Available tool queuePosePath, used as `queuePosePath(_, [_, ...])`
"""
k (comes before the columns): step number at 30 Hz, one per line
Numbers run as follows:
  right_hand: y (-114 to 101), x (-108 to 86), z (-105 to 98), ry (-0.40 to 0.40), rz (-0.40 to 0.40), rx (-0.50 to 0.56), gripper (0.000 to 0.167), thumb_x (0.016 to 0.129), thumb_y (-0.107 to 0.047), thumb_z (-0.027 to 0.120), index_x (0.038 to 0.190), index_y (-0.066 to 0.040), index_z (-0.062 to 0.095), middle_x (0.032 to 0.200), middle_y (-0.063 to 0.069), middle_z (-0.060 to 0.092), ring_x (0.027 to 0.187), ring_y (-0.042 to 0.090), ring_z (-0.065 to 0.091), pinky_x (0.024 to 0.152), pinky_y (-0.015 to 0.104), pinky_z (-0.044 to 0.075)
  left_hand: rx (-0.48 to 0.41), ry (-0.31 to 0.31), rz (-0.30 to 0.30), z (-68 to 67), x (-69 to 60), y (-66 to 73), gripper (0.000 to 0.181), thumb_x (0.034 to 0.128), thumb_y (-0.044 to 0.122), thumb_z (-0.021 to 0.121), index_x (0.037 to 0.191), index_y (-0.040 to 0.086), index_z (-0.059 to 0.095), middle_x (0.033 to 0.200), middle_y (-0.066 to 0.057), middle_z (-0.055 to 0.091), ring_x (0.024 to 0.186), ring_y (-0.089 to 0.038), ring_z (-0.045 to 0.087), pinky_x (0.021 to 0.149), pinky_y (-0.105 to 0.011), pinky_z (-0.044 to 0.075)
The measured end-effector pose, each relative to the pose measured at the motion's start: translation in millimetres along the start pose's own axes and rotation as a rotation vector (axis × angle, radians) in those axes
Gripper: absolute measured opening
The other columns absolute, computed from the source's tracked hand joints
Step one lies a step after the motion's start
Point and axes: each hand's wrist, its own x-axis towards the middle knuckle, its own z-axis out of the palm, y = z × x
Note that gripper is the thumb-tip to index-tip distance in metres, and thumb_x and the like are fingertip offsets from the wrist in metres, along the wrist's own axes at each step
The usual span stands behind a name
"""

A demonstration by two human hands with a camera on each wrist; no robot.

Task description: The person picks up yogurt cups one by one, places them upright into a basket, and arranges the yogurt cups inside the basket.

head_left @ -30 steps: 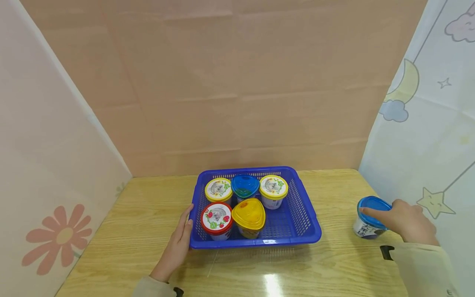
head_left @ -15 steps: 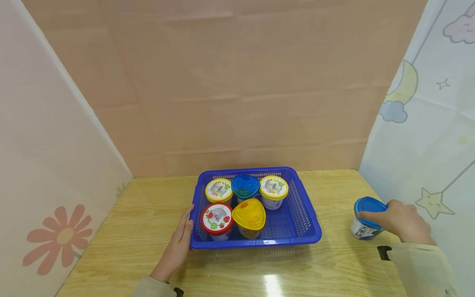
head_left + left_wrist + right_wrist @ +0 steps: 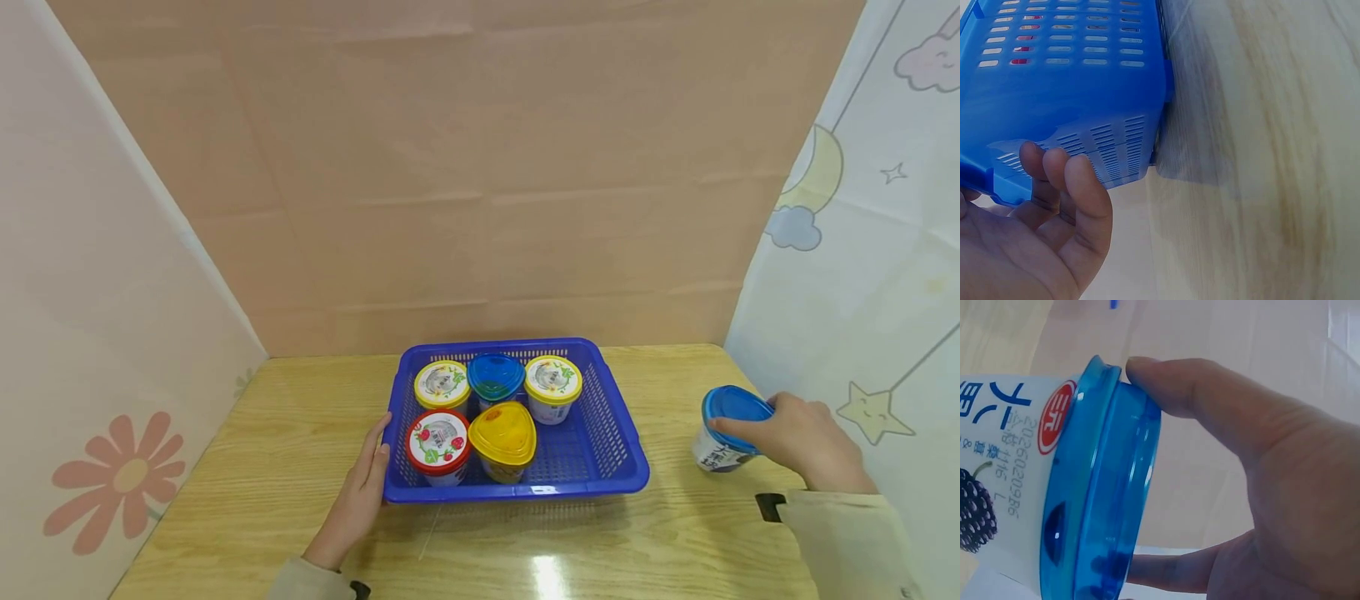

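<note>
My right hand (image 3: 813, 442) grips a yogurt cup (image 3: 720, 450) by its blue lid, thumb on one side and fingers on the other. The cup is white with a blackberry print (image 3: 975, 509) and tilts slightly at the right of the table. My left hand (image 3: 356, 492) holds the left rim of a blue plastic basket (image 3: 630, 467); its curled fingers lie against the outer wall in the left wrist view. Inside the basket stand a red-lidded cup (image 3: 438, 442), a yellow triangular-lidded cup (image 3: 504, 435), a blue-lidded cup (image 3: 495, 377) and two round yellow-lidded cups (image 3: 553, 379).
The wooden table (image 3: 300, 433) is bounded by a brown back wall (image 3: 480, 183) and patterned white panels (image 3: 862, 275) on both sides. Inside the basket, bare floor shows on the right, beside the cups.
My right hand has moved left with the yogurt cup, which now sits a little higher in view and leans more. The left hand and the basket have stayed put.
</note>
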Motion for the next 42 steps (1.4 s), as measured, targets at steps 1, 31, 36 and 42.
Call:
queuePosePath(1, [-1.5,-1.1,-1.1,0.005,-0.013,-0.002,0.116,0.079,-0.078,0.062,0.127,0.025,0.041,0.111,0.045,0.054,0.090,0.049,0.060,0.058,0.048,0.050,0.000,0.001,0.002,0.0,-0.1,0.0,0.049,0.1113,0.038,0.027,0.159,0.030,0.021,0.164,-0.015,0.024,0.148,-0.041,0.026,0.113,-0.068,0.022])
queuePosePath(31, [-75.4,-41.6,-23.8,0.153,-0.207,0.011,0.108,0.083,-0.074,0.062,0.141,0.013,0.040,0.127,0.043,0.045,0.108,0.053,0.046,0.072,0.058,0.050,-0.006,0.013,0.011,0.1,-1.4,-1.3,0.049,0.1112,0.038,0.027,0.159,0.029,0.021,0.164,-0.015,0.023,0.148,-0.041,0.025,0.113,-0.068,0.022])
queuePosePath(36, [-95.7,-45.6,-23.6,0.153,-0.258,0.027,0.101,0.082,-0.072,0.065,0.139,0.009,0.045,0.126,0.039,0.048,0.109,0.050,0.049,0.076,0.058,0.050,-0.017,0.001,-0.013,0.0,-1.3,1.4,0.049,0.1107,0.041,0.027,0.159,0.032,0.021,0.163,-0.015,0.025,0.146,-0.042,0.029,0.111,-0.070,0.024])
queuePosePath(42, [-116.0,-43.4,-15.2,0.163,-0.335,0.036,0.098,0.080,-0.072,0.068,0.133,0.010,0.051,0.127,0.036,0.053,0.111,0.047,0.053,0.082,0.059,0.050,-0.006,-0.002,-0.022,-0.1,-1.2,1.4,0.049,0.1106,0.042,0.026,0.159,0.033,0.020,0.163,-0.015,0.024,0.146,-0.042,0.030,0.110,-0.069,0.027])
